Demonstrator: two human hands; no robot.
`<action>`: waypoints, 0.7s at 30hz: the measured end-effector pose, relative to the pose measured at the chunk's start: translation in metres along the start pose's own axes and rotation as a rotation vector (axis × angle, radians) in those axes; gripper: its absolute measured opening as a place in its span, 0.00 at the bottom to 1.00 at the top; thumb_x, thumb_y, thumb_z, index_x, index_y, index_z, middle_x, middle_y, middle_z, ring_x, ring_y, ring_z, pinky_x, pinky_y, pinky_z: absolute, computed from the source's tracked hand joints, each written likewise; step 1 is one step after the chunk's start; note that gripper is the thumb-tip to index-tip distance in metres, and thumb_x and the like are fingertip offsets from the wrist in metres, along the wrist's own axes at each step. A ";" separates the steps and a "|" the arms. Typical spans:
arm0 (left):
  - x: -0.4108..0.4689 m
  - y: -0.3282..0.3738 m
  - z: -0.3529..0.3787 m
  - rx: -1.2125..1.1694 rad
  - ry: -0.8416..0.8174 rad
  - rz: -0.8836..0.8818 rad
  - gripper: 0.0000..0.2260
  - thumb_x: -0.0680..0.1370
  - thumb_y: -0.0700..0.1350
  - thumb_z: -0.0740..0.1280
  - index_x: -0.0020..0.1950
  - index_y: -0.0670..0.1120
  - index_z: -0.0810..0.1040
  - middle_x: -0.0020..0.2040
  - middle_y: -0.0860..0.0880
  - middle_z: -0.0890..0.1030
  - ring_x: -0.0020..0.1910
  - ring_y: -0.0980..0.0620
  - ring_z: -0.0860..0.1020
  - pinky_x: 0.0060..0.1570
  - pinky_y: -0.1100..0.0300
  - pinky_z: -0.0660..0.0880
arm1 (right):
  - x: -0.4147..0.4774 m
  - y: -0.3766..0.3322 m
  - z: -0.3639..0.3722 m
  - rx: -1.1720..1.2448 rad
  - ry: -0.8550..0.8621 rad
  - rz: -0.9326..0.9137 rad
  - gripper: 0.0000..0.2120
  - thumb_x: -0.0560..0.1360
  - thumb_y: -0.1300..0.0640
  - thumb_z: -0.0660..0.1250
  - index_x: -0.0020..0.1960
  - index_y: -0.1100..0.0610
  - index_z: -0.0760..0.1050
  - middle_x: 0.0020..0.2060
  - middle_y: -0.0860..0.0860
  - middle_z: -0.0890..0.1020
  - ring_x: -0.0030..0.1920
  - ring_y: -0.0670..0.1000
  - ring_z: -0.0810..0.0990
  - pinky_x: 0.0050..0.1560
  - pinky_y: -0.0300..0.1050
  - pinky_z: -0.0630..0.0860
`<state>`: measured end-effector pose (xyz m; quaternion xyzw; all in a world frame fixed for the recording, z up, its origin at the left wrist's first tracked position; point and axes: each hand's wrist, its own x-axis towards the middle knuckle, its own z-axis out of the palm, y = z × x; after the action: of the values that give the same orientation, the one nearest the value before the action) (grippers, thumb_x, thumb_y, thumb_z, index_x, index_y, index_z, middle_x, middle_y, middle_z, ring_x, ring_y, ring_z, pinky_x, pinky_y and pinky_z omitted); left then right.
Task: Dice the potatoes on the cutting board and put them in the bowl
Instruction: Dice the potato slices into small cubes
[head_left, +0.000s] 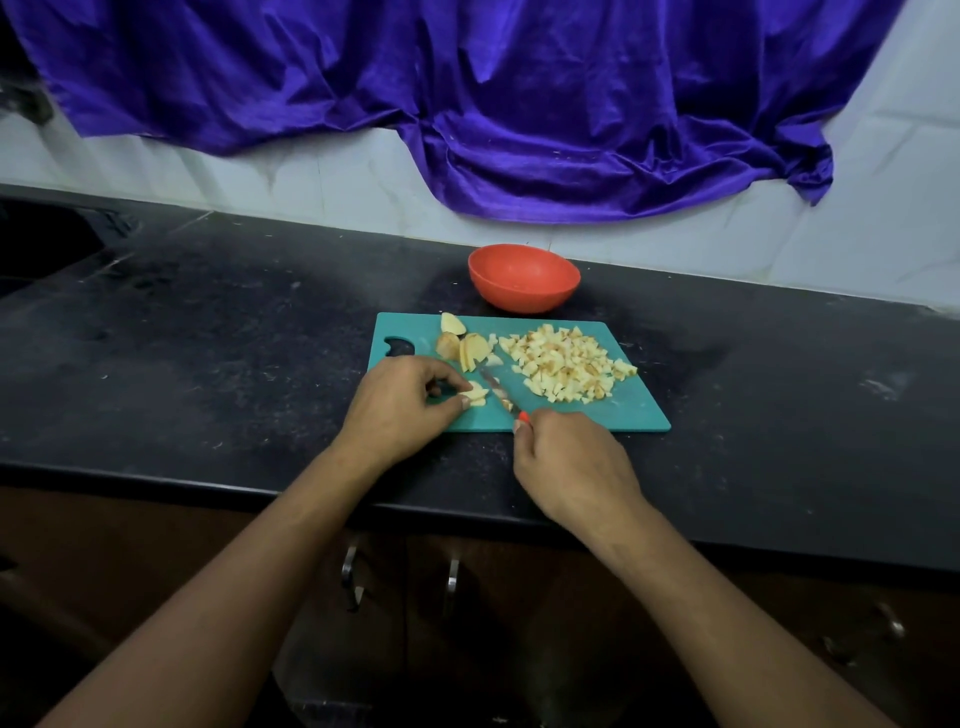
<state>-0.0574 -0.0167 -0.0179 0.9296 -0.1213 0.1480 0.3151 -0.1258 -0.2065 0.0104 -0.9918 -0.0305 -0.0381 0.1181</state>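
I'm pinching potato slices (477, 394) with my left hand (400, 400) near the board's (639, 410) front edge. My right hand (571, 467) is gripping the knife (494, 388) handle, the blade lying just beside them. Dice (563, 364) are sitting heaped mid-board, and the bowl (522, 278) is standing just behind on the worktop (234, 338).

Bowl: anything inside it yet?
Inside the bowl, no potato shows on the visible wall; the near rim hides the bottom. The dice lie on the board.
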 end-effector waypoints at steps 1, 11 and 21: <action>0.000 0.000 0.000 0.003 0.007 -0.002 0.09 0.76 0.52 0.74 0.56 0.57 0.86 0.48 0.59 0.84 0.44 0.62 0.77 0.41 0.67 0.69 | 0.000 -0.001 0.000 -0.011 0.004 -0.009 0.17 0.86 0.44 0.53 0.49 0.51 0.75 0.38 0.48 0.77 0.38 0.48 0.76 0.37 0.48 0.72; 0.000 0.002 0.001 0.058 0.013 0.023 0.09 0.76 0.55 0.74 0.55 0.57 0.87 0.53 0.59 0.86 0.52 0.59 0.81 0.55 0.54 0.80 | 0.003 -0.004 -0.001 -0.051 -0.030 -0.049 0.16 0.86 0.44 0.53 0.53 0.50 0.76 0.39 0.48 0.77 0.39 0.47 0.76 0.41 0.49 0.76; -0.003 0.001 0.006 0.169 0.052 0.013 0.10 0.76 0.61 0.72 0.54 0.60 0.85 0.53 0.59 0.84 0.50 0.58 0.79 0.51 0.53 0.81 | 0.006 0.003 -0.004 0.053 -0.031 0.019 0.17 0.86 0.44 0.54 0.52 0.52 0.77 0.41 0.48 0.78 0.40 0.47 0.78 0.39 0.48 0.74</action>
<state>-0.0587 -0.0208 -0.0232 0.9478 -0.1061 0.1840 0.2377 -0.1195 -0.2096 0.0143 -0.9890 -0.0237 -0.0205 0.1444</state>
